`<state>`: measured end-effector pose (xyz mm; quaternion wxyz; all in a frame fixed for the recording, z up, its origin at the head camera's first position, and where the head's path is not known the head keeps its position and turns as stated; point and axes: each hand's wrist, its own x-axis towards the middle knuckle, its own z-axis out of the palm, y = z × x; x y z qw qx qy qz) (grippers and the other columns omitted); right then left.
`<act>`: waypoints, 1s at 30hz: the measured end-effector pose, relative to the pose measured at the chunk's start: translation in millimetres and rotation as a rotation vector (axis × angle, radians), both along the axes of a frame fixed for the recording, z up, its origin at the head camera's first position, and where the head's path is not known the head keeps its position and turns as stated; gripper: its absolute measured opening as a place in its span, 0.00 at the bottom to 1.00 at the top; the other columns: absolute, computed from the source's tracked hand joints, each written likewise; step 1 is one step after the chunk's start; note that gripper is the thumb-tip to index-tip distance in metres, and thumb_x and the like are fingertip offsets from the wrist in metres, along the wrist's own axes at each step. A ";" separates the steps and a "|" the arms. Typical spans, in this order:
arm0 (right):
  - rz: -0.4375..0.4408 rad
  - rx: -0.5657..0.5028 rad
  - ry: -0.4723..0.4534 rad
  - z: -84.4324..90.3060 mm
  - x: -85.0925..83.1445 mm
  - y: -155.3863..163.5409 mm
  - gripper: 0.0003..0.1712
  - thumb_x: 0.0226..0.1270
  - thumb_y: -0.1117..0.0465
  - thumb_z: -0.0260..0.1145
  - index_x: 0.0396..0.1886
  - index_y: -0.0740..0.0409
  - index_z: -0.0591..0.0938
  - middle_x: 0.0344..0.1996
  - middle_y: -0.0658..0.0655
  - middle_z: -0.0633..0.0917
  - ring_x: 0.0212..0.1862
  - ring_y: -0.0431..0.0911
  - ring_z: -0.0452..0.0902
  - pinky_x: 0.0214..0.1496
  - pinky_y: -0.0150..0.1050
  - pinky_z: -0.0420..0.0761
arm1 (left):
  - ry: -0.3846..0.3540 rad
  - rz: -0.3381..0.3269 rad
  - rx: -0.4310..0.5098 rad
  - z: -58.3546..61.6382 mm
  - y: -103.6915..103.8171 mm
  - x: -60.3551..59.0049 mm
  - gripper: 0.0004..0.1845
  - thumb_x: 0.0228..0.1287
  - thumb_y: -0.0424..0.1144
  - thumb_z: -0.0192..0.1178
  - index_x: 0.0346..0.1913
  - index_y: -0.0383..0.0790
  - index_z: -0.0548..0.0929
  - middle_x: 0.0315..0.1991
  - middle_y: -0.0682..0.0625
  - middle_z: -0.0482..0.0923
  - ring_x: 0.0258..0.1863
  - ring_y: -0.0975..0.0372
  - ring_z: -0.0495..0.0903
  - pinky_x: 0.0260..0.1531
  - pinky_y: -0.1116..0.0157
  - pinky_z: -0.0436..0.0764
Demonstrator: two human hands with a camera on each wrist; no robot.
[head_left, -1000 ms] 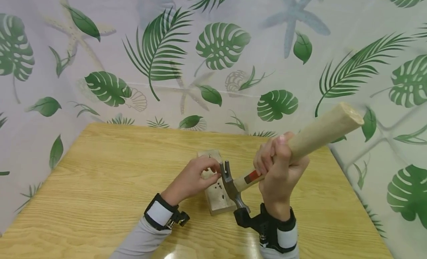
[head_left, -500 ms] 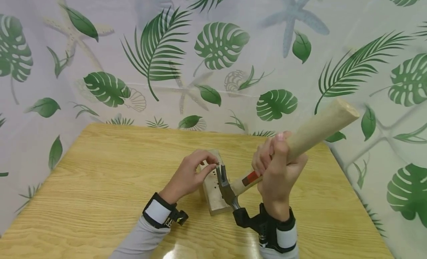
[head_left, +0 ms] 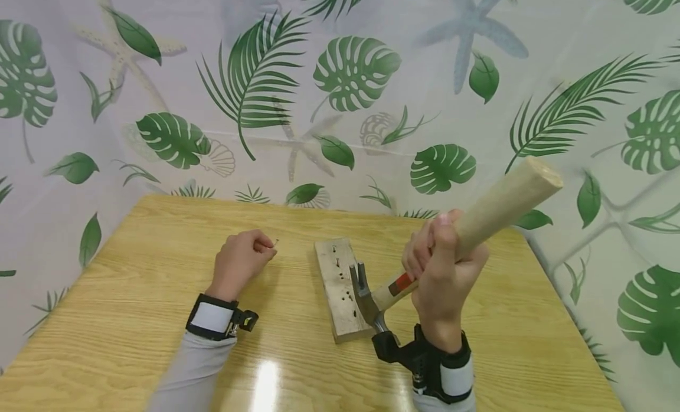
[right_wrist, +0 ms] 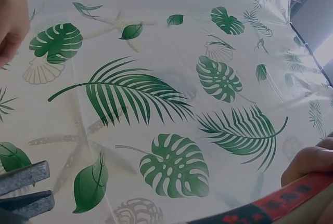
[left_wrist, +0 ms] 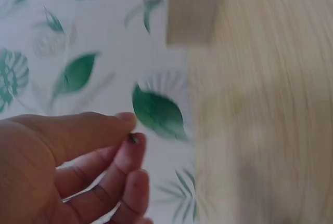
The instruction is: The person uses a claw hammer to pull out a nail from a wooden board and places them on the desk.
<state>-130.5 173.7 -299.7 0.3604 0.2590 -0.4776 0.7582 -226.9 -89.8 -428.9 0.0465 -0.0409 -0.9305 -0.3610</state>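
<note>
A pale wooden block [head_left: 336, 282] lies on the table, with a few nails standing at its far end and several dark holes along its top. My right hand [head_left: 442, 264] grips the wooden handle of a claw hammer [head_left: 366, 295]. The handle slants up to the right, and the head sits at the block's right edge with the claw [right_wrist: 25, 187] pointing up. My left hand [head_left: 241, 260] rests on the table to the left of the block. Its thumb and forefinger pinch a small nail [left_wrist: 132, 138], whose tip shows past the fingers [head_left: 276, 242].
The yellow wooden table [head_left: 159, 294] is bounded at the back and right by a leaf-printed curtain [head_left: 350, 75]. The block [left_wrist: 192, 8] shows at the top of the left wrist view. Black straps with cameras are on both wrists.
My left hand has drawn away from the block to the left, carrying a small nail between its fingertips. The hammer and right hand have barely moved.
</note>
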 end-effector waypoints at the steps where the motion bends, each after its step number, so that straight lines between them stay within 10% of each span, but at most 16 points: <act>1: -0.003 0.005 -0.003 -0.2 -0.2 0.2 0.20 0.72 0.71 0.50 0.18 0.63 0.62 0.07 0.49 0.60 0.06 0.38 0.51 0.05 0.32 0.52 | -0.018 0.034 -0.026 -2.1 -6.6 -1.9 0.06 0.66 0.42 0.67 0.39 0.43 0.88 0.34 0.49 0.87 0.29 0.59 0.83 0.24 0.63 0.77; 15: -0.005 0.068 -0.030 -6.2 -5.3 2.6 0.20 0.75 0.70 0.51 0.19 0.62 0.63 0.08 0.50 0.61 0.07 0.38 0.53 0.05 0.33 0.53 | -0.141 0.236 -0.148 -17.7 -66.9 -4.9 0.10 0.65 0.38 0.66 0.31 0.34 0.89 0.30 0.40 0.86 0.23 0.51 0.80 0.18 0.57 0.76; 21: -0.021 0.078 -0.054 -6.9 -5.9 2.6 0.20 0.75 0.69 0.51 0.19 0.62 0.63 0.08 0.50 0.61 0.07 0.39 0.53 0.06 0.34 0.53 | -0.165 0.245 -0.132 -23.3 -72.8 -4.8 0.22 0.64 0.37 0.64 0.10 0.40 0.77 0.11 0.53 0.69 0.14 0.60 0.68 0.12 0.65 0.66; 30: -0.041 0.090 -0.082 -8.1 -5.2 2.6 0.20 0.75 0.68 0.52 0.19 0.63 0.63 0.08 0.50 0.61 0.07 0.40 0.53 0.06 0.35 0.53 | -0.220 0.251 -0.128 -23.5 -71.6 -3.8 0.26 0.64 0.37 0.63 0.08 0.44 0.68 0.09 0.55 0.62 0.12 0.61 0.66 0.11 0.67 0.65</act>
